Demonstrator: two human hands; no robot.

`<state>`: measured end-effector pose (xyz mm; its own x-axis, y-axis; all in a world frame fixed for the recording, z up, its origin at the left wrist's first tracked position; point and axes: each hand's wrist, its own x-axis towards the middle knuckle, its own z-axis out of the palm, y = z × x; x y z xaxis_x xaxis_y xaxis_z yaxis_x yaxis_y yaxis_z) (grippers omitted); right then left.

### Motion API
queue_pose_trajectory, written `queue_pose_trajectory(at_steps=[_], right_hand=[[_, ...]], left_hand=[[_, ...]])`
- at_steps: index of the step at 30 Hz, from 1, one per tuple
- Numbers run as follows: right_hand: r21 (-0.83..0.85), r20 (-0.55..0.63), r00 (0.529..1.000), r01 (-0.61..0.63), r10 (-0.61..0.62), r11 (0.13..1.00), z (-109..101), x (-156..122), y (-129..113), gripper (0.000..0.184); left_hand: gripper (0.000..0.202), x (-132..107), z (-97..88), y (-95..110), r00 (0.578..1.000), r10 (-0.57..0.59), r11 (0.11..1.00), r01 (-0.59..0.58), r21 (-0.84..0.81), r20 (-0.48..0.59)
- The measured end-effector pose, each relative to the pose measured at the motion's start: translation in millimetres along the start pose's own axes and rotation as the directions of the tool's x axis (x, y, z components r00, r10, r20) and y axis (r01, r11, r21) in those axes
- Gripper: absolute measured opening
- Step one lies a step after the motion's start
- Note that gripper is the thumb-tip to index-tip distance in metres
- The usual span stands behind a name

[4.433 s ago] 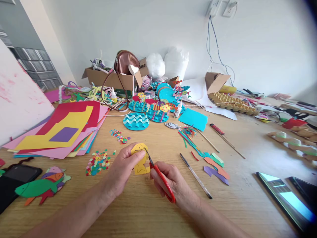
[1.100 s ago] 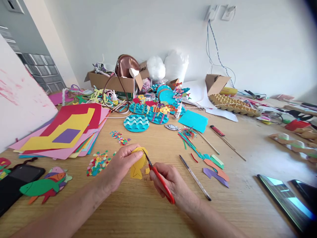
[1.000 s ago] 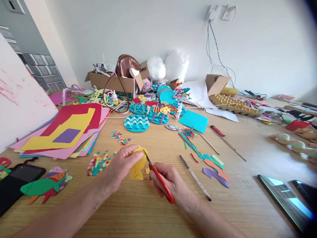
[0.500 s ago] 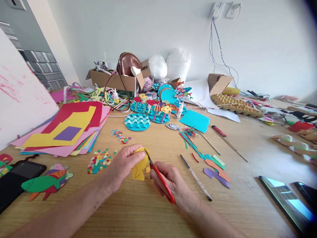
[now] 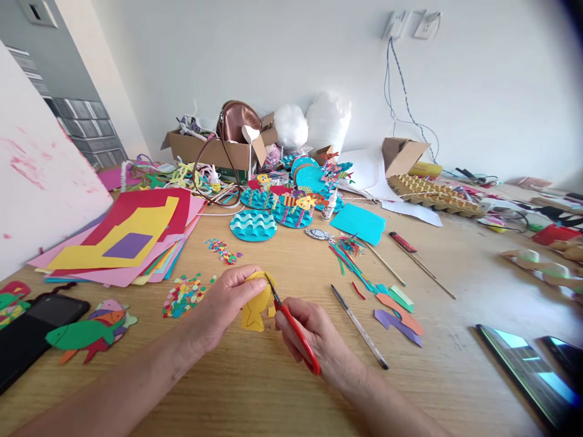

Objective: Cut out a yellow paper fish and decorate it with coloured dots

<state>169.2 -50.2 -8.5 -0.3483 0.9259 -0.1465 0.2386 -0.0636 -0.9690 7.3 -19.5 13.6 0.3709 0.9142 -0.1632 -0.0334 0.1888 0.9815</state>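
Pinched in my left hand (image 5: pixel 232 298) is a piece of yellow paper (image 5: pixel 255 311) with a fish outline drawn on it in dark line. My right hand (image 5: pixel 310 334) is closed around the red handles of a pair of scissors (image 5: pixel 298 335). Their narrow blades point up and left and meet the right edge of the yellow paper, close to my left thumb. A small yellow scrap (image 5: pixel 272 312) is at the paper's right side, beside my right fingers. Part of the sheet is covered by my left fingers.
Left lie stacked coloured sheets (image 5: pixel 132 279), paper dots (image 5: pixel 184 296), cut-out paper fish (image 5: pixel 84 332) and a dark phone (image 5: pixel 43 328). Right are a pen (image 5: pixel 359 328), paper strips (image 5: pixel 353 267), scraps (image 5: pixel 401 325) and another phone (image 5: pixel 523 370). Behind stand blue wavy discs (image 5: pixel 253 226) and a glue bottle (image 5: pixel 328 206).
The view has shifted slightly, so the things at the left appear a little further right. Both hands, the yellow paper and the scissors hold nearly the same position.
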Motion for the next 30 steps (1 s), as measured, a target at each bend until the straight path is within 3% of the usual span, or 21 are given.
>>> queue_pose_trajectory(at_steps=[8,16,22,30], right_hand=[[-0.043,0.003,0.999,0.034,-0.034,0.999,0,0,1,0.027],[-0.013,0.054,0.999,0.006,-0.005,1.0,-2,-1,-3,0.033],[0.003,0.068,0.998,0.005,-0.005,1.0,-3,-1,-6,0.035],[0.008,0.048,0.999,0.0,0.0,1.0,-3,-1,-4,0.032]], left_hand=[[0.022,-1,-2.4,6,0.998,0.05,0.998,-0.051,0.04,0.034],[0.024,1,-11.1,-4,1.0,0.019,0.997,-0.017,0.079,-0.025],[0.019,0,-7.6,0,0.997,-0.018,0.999,0.014,0.041,0.081],[0.021,0,-7.8,-4,0.999,-0.044,0.998,0.044,0.034,0.015]])
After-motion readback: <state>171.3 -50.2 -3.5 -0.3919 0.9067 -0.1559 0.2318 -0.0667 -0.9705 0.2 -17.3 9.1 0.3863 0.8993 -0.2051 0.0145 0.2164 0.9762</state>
